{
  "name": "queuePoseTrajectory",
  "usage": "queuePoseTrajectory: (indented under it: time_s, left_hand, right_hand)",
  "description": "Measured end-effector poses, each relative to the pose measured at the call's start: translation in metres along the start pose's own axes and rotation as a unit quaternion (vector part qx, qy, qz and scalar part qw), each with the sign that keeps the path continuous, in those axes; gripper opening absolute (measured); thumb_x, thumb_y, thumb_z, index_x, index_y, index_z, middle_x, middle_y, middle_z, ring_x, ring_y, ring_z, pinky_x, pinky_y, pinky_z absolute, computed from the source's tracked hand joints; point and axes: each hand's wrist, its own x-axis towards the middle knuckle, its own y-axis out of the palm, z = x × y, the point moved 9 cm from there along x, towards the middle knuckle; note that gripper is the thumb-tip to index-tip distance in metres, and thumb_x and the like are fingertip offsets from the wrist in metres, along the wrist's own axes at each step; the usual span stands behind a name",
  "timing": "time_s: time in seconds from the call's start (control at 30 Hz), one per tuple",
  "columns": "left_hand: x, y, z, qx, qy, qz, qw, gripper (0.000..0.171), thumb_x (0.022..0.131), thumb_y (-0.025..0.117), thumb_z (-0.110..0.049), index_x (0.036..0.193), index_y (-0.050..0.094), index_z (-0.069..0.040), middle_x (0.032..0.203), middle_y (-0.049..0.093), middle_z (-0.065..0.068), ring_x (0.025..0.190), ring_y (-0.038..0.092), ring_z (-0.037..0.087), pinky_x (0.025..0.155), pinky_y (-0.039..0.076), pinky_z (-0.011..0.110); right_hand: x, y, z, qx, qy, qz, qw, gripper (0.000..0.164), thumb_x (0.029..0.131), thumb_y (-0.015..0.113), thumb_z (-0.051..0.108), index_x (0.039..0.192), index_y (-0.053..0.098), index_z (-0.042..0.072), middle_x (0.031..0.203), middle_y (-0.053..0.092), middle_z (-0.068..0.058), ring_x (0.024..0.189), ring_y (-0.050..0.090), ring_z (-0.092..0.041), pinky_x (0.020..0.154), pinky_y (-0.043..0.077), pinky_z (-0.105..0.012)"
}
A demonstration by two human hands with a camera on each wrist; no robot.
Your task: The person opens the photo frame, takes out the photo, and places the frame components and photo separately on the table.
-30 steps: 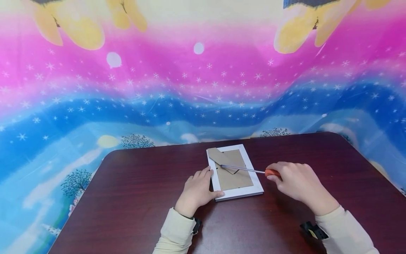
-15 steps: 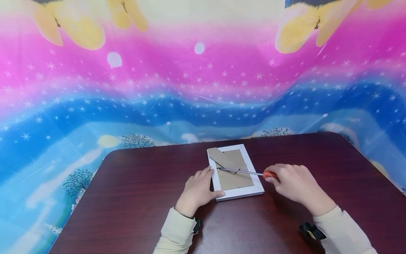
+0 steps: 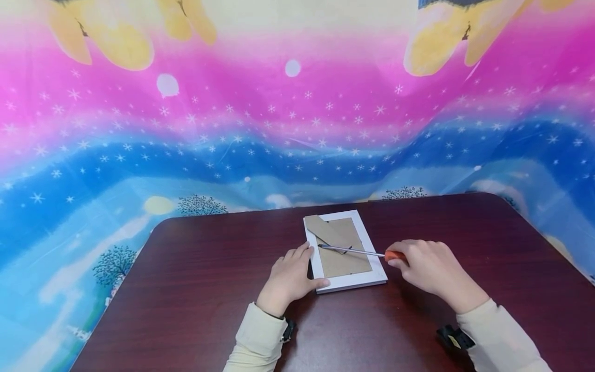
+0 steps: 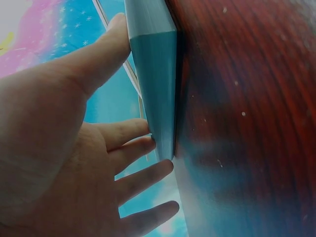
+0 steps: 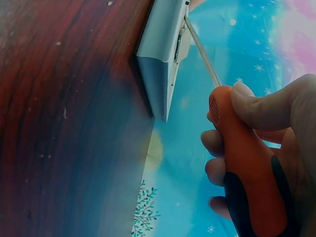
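Note:
A white picture frame (image 3: 351,281) lies face down on the table, its brown backing board (image 3: 346,266) and slanting stand leg (image 3: 321,228) showing. My left hand (image 3: 289,276) rests against the frame's left side, thumb on the near left corner. In the left wrist view its fingers (image 4: 143,180) are spread and nearly straight, some touching the side. My right hand (image 3: 429,268) grips a screwdriver (image 5: 249,163) by its orange and black handle. The metal shaft (image 3: 353,250) crosses over the backing, its tip near a small dark tab at the backing's left edge. Whether the tip touches that tab I cannot tell.
The dark red-brown table (image 3: 209,268) has rounded far corners. Behind it hangs a pink and blue printed cloth (image 3: 260,124) with snowflakes. Black bands with small devices sit at both wrists, by the light sleeves (image 3: 257,336).
The screwdriver tip has shifted from the stand leg to the backing's left edge, slightly left and nearer. My right hand moved a little left with it. My left hand and the frame stayed put.

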Motion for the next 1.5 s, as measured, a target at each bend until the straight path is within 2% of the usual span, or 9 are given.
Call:
queuePoseTrajectory:
  time_s: [0.3, 0.7, 0.9, 1.07, 1.23, 1.37, 1.5]
  left_hand:
    - [0.001, 0.0, -0.003, 0.004, 0.006, 0.009, 0.9999, 0.085, 0.077, 0.062, -0.059, 0.144, 0.04, -0.01, 0.154, 0.036, 0.007, 0.134, 0.038, 0.03, 0.105, 0.04, 0.053]
    - [0.001, -0.001, 0.0, 0.006, 0.003, 0.01, 0.9999, 0.085, 0.078, 0.062, -0.058, 0.143, 0.04, -0.009, 0.154, 0.036, 0.008, 0.134, 0.038, 0.029, 0.105, 0.04, 0.052]
    - [0.001, 0.0, -0.001, 0.011, 0.009, 0.01, 0.9999, 0.085, 0.077, 0.062, -0.058, 0.144, 0.04, -0.009, 0.154, 0.037, 0.008, 0.133, 0.039, 0.03, 0.105, 0.041, 0.052]
    - [0.0, -0.001, -0.002, -0.003, 0.012, 0.006, 0.9999, 0.084, 0.077, 0.063, -0.056, 0.143, 0.041, -0.008, 0.153, 0.038, 0.01, 0.132, 0.041, 0.031, 0.103, 0.042, 0.052]
    - [0.0, -0.001, -0.001, -0.021, 0.014, 0.01, 0.9996, 0.083, 0.078, 0.064, -0.054, 0.143, 0.04, -0.007, 0.153, 0.036, 0.011, 0.132, 0.041, 0.033, 0.103, 0.042, 0.052]
    - [0.001, 0.0, -0.001, -0.022, 0.014, 0.012, 0.9996, 0.084, 0.079, 0.063, -0.054, 0.143, 0.04, -0.007, 0.154, 0.035, 0.011, 0.132, 0.04, 0.032, 0.103, 0.042, 0.053]
    - [0.001, 0.0, -0.001, -0.021, 0.012, 0.012, 0.9996, 0.084, 0.079, 0.063, -0.055, 0.144, 0.04, -0.008, 0.154, 0.035, 0.011, 0.132, 0.041, 0.032, 0.103, 0.042, 0.053]
  right_hand:
    - [0.011, 0.0, -0.01, 0.009, -0.019, -0.001, 1.0, 0.017, 0.077, 0.073, 0.022, 0.092, 0.075, 0.016, 0.073, 0.07, -0.001, 0.053, 0.046, -0.01, 0.044, 0.039, -0.027]
    - [0.044, 0.005, -0.025, 0.007, -0.095, -0.022, 0.995, 0.013, 0.077, 0.071, 0.018, 0.089, 0.076, 0.02, 0.081, 0.075, 0.005, 0.057, 0.054, -0.005, 0.052, 0.049, -0.03]
    - [0.055, 0.005, -0.029, -0.007, -0.127, -0.024, 0.992, 0.011, 0.076, 0.07, 0.018, 0.085, 0.074, 0.022, 0.077, 0.072, 0.008, 0.056, 0.052, -0.004, 0.053, 0.051, -0.031]
    - [0.065, -0.007, -0.015, -0.04, -0.167, -0.023, 0.985, 0.007, 0.074, 0.068, 0.015, 0.076, 0.069, 0.021, 0.066, 0.063, 0.01, 0.05, 0.043, -0.005, 0.047, 0.043, -0.027]
    - [0.074, -0.024, 0.006, -0.073, -0.198, -0.013, 0.978, 0.014, 0.073, 0.066, 0.012, 0.064, 0.059, 0.021, 0.056, 0.052, 0.009, 0.045, 0.036, -0.007, 0.039, 0.032, -0.023]
    - [0.079, -0.037, 0.026, -0.111, -0.232, -0.01, 0.966, 0.012, 0.07, 0.066, 0.011, 0.063, 0.06, 0.019, 0.059, 0.056, 0.008, 0.043, 0.039, -0.006, 0.037, 0.037, -0.024]
    - [0.085, -0.048, 0.049, -0.155, -0.269, -0.001, 0.951, 0.007, 0.068, 0.064, 0.01, 0.063, 0.062, 0.016, 0.059, 0.06, 0.006, 0.041, 0.039, -0.007, 0.037, 0.041, -0.026]
